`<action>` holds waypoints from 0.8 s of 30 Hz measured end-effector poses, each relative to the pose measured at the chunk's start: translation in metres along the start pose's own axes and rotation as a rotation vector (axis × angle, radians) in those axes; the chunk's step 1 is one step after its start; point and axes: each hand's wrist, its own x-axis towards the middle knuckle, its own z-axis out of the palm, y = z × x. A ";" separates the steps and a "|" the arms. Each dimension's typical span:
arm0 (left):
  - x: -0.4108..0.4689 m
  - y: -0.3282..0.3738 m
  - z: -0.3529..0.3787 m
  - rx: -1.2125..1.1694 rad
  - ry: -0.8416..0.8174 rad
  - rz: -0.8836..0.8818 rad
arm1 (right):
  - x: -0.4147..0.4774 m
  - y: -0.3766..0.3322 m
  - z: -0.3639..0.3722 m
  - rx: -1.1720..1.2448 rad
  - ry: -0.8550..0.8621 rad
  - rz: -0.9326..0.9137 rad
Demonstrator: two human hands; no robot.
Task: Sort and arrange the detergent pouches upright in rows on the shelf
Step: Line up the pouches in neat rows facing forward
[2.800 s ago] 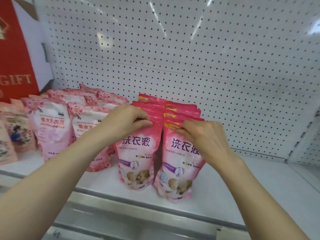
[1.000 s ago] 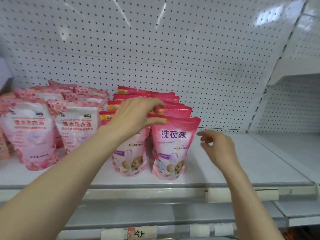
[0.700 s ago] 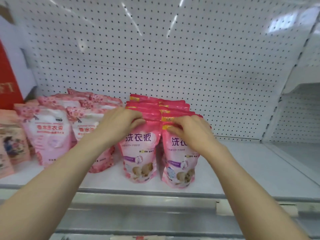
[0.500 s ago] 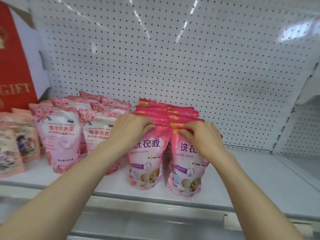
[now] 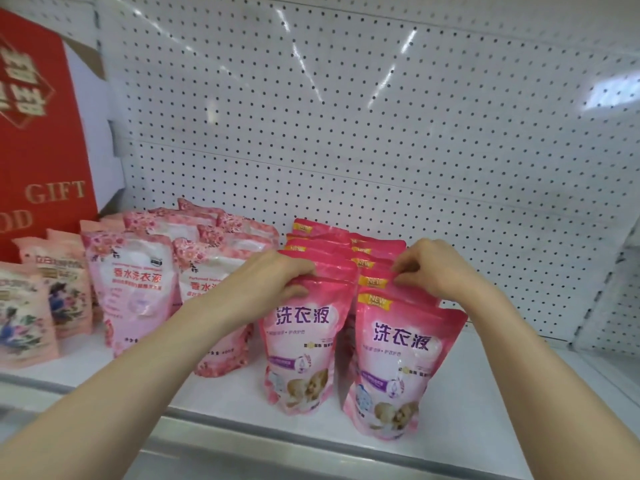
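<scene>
pink detergent pouches (image 5: 394, 365) stand upright in two rows on the shelf (image 5: 221, 393).

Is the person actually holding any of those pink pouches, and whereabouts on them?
Yes. The left hand grips the front left pouch by its top edge; the right hand pinches the top edge of a right-row pouch just behind the front one.

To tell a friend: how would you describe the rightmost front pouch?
On the white pegboard shelf, two rows of deep pink pouches stand right of the paler flowery ones. Take the right row's front pouch: it is last on the right, its whole front showing, bare shelf beside it.
</scene>
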 end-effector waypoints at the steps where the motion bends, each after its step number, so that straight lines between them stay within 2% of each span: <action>1: 0.000 0.001 -0.001 -0.006 -0.009 -0.001 | 0.000 -0.001 0.000 -0.019 -0.001 -0.004; 4: -0.005 0.000 -0.005 0.003 0.008 0.000 | 0.001 -0.007 -0.005 -0.049 -0.002 -0.018; 7: -0.022 -0.014 -0.022 0.042 0.183 0.032 | -0.001 -0.032 -0.017 0.089 0.211 -0.103; 10: -0.047 -0.057 -0.055 0.063 0.310 -0.031 | -0.005 -0.087 -0.013 0.287 0.382 -0.226; 12: -0.060 -0.093 -0.074 0.125 0.273 -0.136 | -0.002 -0.125 -0.002 0.266 0.345 -0.320; 15: -0.075 -0.147 -0.092 0.161 0.101 -0.232 | 0.013 -0.181 0.022 0.177 0.222 -0.372; 17: -0.075 -0.170 -0.092 0.180 0.017 -0.203 | 0.024 -0.209 0.037 0.107 0.119 -0.352; 19: -0.072 -0.184 -0.089 0.198 0.011 -0.163 | 0.036 -0.230 0.049 0.004 0.028 -0.300; 24: -0.067 -0.198 -0.086 0.046 0.002 -0.069 | 0.047 -0.237 0.051 -0.097 0.036 -0.188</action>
